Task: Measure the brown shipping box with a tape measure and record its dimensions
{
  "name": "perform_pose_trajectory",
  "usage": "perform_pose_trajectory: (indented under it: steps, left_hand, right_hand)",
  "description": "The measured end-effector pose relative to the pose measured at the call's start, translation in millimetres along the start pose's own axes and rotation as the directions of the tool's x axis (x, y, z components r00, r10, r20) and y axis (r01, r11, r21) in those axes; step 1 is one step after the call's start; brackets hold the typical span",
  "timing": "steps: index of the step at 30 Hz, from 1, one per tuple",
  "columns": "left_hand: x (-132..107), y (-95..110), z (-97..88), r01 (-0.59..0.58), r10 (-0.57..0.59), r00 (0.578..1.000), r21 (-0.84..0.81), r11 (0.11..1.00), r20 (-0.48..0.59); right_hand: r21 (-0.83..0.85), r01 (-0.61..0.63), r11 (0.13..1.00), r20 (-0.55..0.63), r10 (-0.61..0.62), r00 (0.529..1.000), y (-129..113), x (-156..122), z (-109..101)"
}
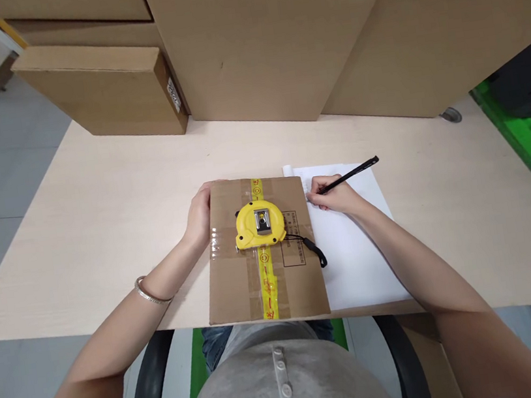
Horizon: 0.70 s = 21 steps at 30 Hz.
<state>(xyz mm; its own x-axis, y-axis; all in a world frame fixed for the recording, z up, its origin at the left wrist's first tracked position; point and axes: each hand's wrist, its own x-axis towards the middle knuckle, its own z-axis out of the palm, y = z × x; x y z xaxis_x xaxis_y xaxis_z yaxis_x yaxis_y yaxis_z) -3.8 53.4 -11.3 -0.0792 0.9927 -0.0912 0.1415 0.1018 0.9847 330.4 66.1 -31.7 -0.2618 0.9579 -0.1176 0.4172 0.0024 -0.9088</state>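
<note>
A flat cardboard box (pixel 238 282) taped with clear and yellow tape lies at the table's near edge. On top of it rests a yellow tape measure (pixel 259 223) with a black wrist strap (pixel 313 249). My left hand (pixel 198 218) cups the box's far left corner, fingers curled over its edge. My right hand (pixel 334 197) is closed on a black pen (pixel 351 174), tip down on a white sheet of paper (pixel 356 252) lying just right of the box.
Several large cardboard boxes (pixel 264 47) are stacked along the far side of the light wooden table (pixel 100 215). A green object (pixel 517 130) and dark equipment stand at the right. A black chair arm (pixel 145 394) shows below.
</note>
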Motion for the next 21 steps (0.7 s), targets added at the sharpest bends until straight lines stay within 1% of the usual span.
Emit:
perform_pose_trajectory:
  steps: [9,16,21]
  left_hand:
    - [-0.5,-2.3,-0.1,-0.042,0.042,0.999,0.021,0.999,-0.014]
    - [0.3,-2.8,-1.2,-0.027,0.027,1.000,0.032,0.999,0.001]
    - [-0.7,-1.9,-0.2,-0.007,0.008,1.000,0.036,0.999,-0.013]
  right_hand:
    - [-0.005,0.000,1.000,-0.003,0.000,1.000,-0.3,0.9,-0.4]
    - [-0.003,-0.008,1.000,-0.024,0.008,1.000,-2.0,2.2,2.0]
    - [-0.010,-0.025,1.000,-0.020,0.025,0.999,-5.2,0.8,2.6]
